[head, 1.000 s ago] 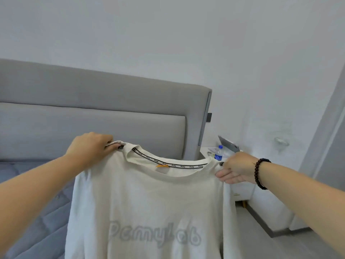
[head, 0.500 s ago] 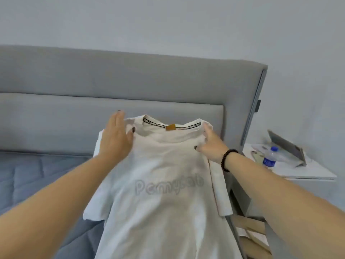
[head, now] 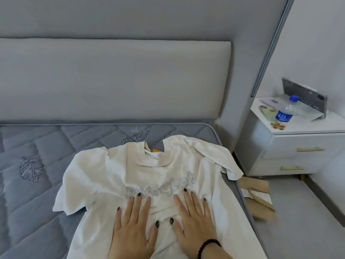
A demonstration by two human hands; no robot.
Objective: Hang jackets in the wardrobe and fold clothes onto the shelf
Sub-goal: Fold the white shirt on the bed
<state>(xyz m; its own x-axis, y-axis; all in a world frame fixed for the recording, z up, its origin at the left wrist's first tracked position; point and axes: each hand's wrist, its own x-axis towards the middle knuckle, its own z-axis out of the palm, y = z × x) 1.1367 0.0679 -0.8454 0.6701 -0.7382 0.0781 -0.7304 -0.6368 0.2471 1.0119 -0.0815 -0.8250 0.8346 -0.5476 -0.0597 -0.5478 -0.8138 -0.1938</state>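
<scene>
The bed (head: pixel 37 165) fills most of my view, its quilted grey mattress running up to the padded headboard (head: pixel 112 77) at twelve o'clock, with a white nightstand (head: pixel 298 146) off at two o'clock. Spread face up near the mattress's right edge lies the white T-shirt (head: pixel 104 176), collar toward twelve, one sleeve out at nine o'clock and the other draping toward the bed's edge at two. It looks light, soft and limp, so I judge it will slump and wrinkle wherever I lift it; the cloth is already bunched between my palms. My left hand (head: pixel 133 227) and right hand (head: pixel 194 223) rest flat on its chest, just below the printed lettering, fingers (head: pixel 139 204) straight and spread, gripping nothing. For folding I would pinch it at the shoulder seams or the sleeve edges, where it keeps some shape.
</scene>
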